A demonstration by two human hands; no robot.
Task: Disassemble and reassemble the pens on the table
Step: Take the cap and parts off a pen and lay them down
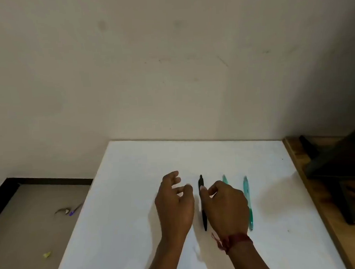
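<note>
A white table [124, 197] is filling the lower frame under a beige wall [169, 63]. Left hand [174, 201] and right hand [226, 207] are hovering, fingers loosely curled, empty, flanking a black pen [204, 219]; teal pens [246, 192] are lying rightward.

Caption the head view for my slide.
Person's left hand and right hand flank black pen beside two teal pens on white table.

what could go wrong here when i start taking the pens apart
The right hand hovers at the black pen, directly over a teal pen that it mostly hides. A careless move could knock that one or the second teal pen askew. Loosened parts may roll off the table: a purple pen already lies on the floor to the left.
</note>
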